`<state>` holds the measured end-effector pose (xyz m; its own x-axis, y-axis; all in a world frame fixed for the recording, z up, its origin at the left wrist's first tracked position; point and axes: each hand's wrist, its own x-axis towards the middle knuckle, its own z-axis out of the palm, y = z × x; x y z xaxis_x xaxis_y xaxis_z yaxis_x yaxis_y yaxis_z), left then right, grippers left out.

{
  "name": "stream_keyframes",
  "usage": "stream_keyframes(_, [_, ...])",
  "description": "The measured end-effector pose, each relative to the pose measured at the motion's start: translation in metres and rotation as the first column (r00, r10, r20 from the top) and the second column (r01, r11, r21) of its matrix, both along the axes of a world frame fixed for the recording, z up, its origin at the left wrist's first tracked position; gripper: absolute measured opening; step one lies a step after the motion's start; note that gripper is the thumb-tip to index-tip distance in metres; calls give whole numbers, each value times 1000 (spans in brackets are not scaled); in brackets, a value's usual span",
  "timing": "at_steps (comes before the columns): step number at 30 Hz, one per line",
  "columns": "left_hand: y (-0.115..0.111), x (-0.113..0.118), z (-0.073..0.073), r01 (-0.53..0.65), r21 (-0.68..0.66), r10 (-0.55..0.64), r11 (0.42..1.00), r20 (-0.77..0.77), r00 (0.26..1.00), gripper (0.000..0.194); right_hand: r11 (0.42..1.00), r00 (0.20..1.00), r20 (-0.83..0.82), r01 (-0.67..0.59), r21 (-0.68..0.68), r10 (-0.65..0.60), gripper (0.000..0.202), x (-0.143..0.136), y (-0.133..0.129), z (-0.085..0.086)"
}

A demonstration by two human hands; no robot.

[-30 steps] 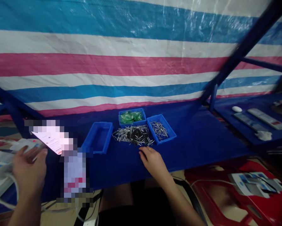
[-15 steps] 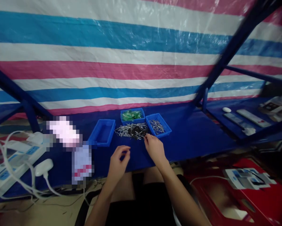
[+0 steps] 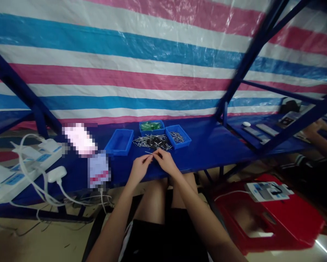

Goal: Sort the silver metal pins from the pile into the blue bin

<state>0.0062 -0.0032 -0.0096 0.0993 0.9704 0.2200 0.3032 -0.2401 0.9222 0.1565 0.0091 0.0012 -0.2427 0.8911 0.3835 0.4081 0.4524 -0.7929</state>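
My left hand (image 3: pixel 140 168) and my right hand (image 3: pixel 164 161) meet at the fingertips just in front of a pile of thin silver and black pins (image 3: pixel 152 141). Pinched between them is a thin silver pin (image 3: pixel 148 153); its end sticks out past my left fingers. What lies right between the fingertips is too small to make out. To the right of the pile stands a blue tray (image 3: pixel 183 145) with silver pins in it. Behind the pile, another blue tray (image 3: pixel 152 133) holds green translucent pieces (image 3: pixel 150 126).
A third blue tray (image 3: pixel 117 151) stands left of the pile. Farther left are blurred-out objects, a white power strip (image 3: pixel 29 171) and a charger (image 3: pixel 56 174) with cables. At right, another person's arm (image 3: pixel 320 136) reaches over the neighbouring table, above a red stool (image 3: pixel 291 218).
My hands have come together: the right moved away from the pile towards the left, and both now pinch at a pin. The view has shifted, bringing another person's arm in at right.
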Motion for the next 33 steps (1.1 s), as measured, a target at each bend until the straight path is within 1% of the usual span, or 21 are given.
stream_keyframes(2, [1,-1,1,-18,-10,18,1000,42,999,33,1000,1000,3,-3,4,3,18,0,-1,1])
stream_keyframes(6, [2,-3,0,-3,-29,7,1000,140,990,32,1000,1000,9,1,-10,-1,19,-2,-1,1])
stream_keyframes(8, [2,-4,-1,-16,-38,22,999,187,982,31,1000,1000,20,-5,-6,5,19,-3,0,1])
stream_keyframes(10, [1,-4,-2,-28,-39,36,999,226,973,31,1000,999,31,-27,-2,27,20,-3,0,0])
stream_keyframes(13, [0,-4,-2,-16,-19,20,1000,258,966,28,998,998,16,-65,-6,65,19,-2,0,-2])
stream_keyframes(15, [-2,-3,0,-8,-18,12,1000,286,958,26,998,998,-15,-55,-4,55,20,-3,-1,-3])
stream_keyframes(17, [-3,-3,1,2,-40,10,999,306,952,26,1000,998,-53,-18,-4,18,22,-3,-1,-3])
stream_keyframes(20, [-3,-3,1,11,-69,8,998,271,963,27,999,993,-118,25,-38,-29,24,-2,3,-1])
stream_keyframes(24, [-2,-3,1,-23,-61,36,998,215,976,28,983,963,-244,77,-169,-118,32,0,13,3])
stream_keyframes(26, [-1,-3,1,-41,-60,52,997,201,978,28,977,950,-277,93,-194,-145,34,1,16,3])
stream_keyframes(29, [-1,-2,1,-46,-49,54,998,154,987,27,986,956,-277,55,-160,-98,32,0,13,0])
stream_keyframes(33, [-1,-2,1,-44,-18,46,999,119,992,26,994,980,-201,-31,-104,9,27,-2,6,-2])
